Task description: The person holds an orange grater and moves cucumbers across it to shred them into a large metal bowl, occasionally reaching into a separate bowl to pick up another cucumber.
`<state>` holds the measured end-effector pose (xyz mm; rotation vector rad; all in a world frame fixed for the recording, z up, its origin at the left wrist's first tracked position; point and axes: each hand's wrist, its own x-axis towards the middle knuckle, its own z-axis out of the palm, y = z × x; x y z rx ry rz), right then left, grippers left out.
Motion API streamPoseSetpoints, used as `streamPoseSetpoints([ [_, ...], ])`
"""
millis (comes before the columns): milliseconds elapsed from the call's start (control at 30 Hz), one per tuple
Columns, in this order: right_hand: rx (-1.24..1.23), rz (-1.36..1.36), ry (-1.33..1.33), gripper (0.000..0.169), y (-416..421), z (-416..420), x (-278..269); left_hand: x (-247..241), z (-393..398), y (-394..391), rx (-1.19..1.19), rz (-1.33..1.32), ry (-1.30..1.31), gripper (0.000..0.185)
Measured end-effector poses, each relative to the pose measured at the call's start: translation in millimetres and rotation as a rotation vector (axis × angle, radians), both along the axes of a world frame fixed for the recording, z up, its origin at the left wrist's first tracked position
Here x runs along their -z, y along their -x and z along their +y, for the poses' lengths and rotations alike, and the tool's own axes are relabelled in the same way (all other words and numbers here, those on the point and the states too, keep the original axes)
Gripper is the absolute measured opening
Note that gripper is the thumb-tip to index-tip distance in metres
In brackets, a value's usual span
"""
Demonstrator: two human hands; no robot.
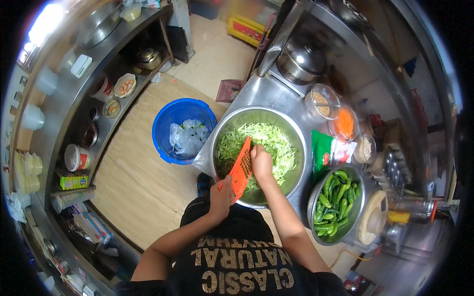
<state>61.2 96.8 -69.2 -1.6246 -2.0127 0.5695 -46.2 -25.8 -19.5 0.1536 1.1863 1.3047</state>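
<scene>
My left hand [222, 196] is closed round the lower end of an orange plastic grater [242, 172], which slants over a large steel bowl [303, 148]. Pale green shredded vegetable [283, 148] fills much of the bowl. The far end of the grater reaches down among the shreds. My right hand [261, 161] is curled against the grater's right face, near its upper half; whatever its fingers may hold is hidden from view.
Left of the bowl stands a blue bin [159, 138] with plastic bags inside. At the right are a steel bowl of green peppers [335, 203], a green-and-white packet [320, 151], a container of orange shreds [343, 124] and a lidded pot [301, 63]. Shelving [122, 107] lines the left side.
</scene>
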Motion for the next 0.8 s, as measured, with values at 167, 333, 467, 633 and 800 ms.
streamPoseSetpoints([
  [167,-0.199,0.143,0.100,0.010,-1,-81,-58,6,-1,4,-0.061,0.032,0.007,0.038],
  [333,0.043,0.186,0.123,0.016,12,-33,-24,-2,4,0,0.002,0.113,-0.014,0.038],
  [467,0.042,0.131,0.147,0.020,2,-6,-9,-4,4,6,-0.018,0.038,0.043,0.040],
  [633,-0.255,0.096,-0.103,0.018,9,-83,-52,6,0,4,-0.030,0.125,0.012,0.040],
  [800,0.071,0.060,0.060,0.024,2,11,6,-1,3,4,0.029,0.082,-0.007,0.040],
])
